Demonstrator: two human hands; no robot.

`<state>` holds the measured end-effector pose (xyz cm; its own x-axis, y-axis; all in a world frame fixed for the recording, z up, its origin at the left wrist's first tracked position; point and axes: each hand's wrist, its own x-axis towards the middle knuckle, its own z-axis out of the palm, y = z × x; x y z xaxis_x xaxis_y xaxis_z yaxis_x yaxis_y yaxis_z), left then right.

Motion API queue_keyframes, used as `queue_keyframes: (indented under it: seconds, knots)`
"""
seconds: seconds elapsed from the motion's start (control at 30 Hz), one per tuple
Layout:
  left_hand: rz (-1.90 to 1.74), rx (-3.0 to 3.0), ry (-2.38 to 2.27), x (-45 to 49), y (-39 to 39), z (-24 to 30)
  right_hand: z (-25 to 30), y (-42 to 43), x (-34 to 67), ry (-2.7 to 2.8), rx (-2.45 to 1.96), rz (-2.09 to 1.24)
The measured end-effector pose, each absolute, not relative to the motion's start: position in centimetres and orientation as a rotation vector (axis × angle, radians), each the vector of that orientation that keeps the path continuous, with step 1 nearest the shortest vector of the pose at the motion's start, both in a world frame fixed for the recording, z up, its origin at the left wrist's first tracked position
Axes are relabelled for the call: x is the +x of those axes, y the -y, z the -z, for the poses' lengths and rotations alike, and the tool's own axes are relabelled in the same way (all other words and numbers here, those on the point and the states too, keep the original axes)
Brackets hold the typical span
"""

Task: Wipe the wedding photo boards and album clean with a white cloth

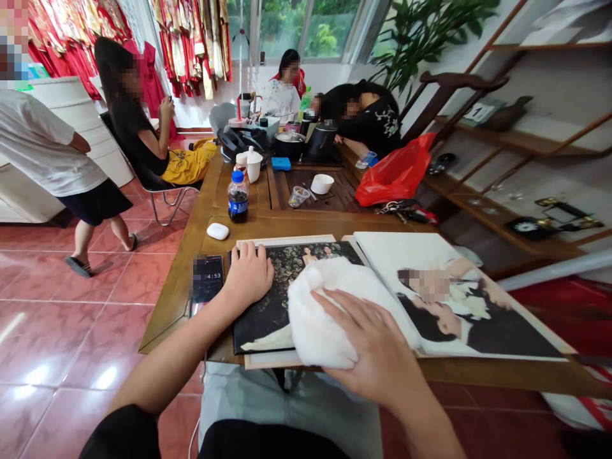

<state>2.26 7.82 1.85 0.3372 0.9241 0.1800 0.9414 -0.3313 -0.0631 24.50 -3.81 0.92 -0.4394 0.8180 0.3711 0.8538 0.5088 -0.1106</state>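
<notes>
A large open photo album [482,331] lies on the near end of a wooden table [186,255]. My left hand [248,275] rests on the album's dark left page near its top left corner, fingers curled down on the edge. My right hand [377,347] lies flat with fingers spread on a white fluffy cloth [320,319], pressing it against the left page close to the album's middle fold. The right page shows a portrait photo.
A phone [207,278] showing 4:53 lies left of the album, a white earbud case [218,231] and a cola bottle [238,197] behind it. Farther back sit a tea tray, white bowl [322,183], kettles, red plastic bag [396,173]. Several people sit or stand around the far end.
</notes>
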Motion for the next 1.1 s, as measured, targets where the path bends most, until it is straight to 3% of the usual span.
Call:
queue_keyframes:
  seconds: [0.27,0.7,1.1]
  knots:
    - [0.174,-2.416,1.723,2.2,-7.7,-1.9,0.1,2.7,28.0,2.308,-1.548,0.275]
    - [0.144,-2.422,1.727,2.3,-7.7,-1.9,-1.8,1.1,21.8,2.416,-1.359,0.019]
    - [0.165,-2.433,1.716,2.3,-7.7,-2.0,-0.7,-0.7,27.7,2.291,-1.546,0.141]
